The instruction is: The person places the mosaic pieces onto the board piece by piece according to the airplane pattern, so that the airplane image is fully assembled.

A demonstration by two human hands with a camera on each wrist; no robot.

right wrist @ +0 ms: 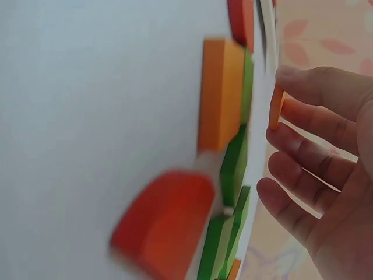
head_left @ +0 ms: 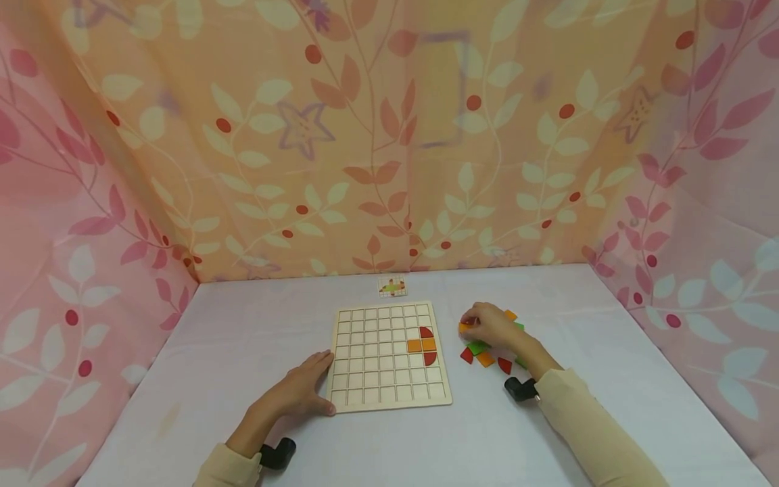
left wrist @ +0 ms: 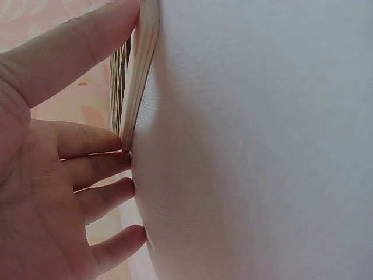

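A pale wooden grid board (head_left: 371, 379) lies on the table. Two orange square tiles (head_left: 414, 345) sit side by side near its right edge, with a red quarter-circle tile (head_left: 427, 332) above and another (head_left: 429, 358) below the outer one. My left hand (head_left: 302, 387) rests along the board's left side, fingers fairly straight, with thumb and fingertips at the edge. To the right of the board, my right hand (head_left: 493, 325) pinches an orange tile (right wrist: 276, 108) between thumb and fingers. Loose green tiles (right wrist: 234, 169), red tiles (right wrist: 166, 224) and orange tiles (right wrist: 221, 96) lie beneath it.
A small pattern card (head_left: 392, 287) lies behind the board. The table (head_left: 389, 446) has a white cover, and floral curtains (head_left: 377, 135) enclose its back and sides. Each wrist carries a black camera mount (head_left: 278, 454).
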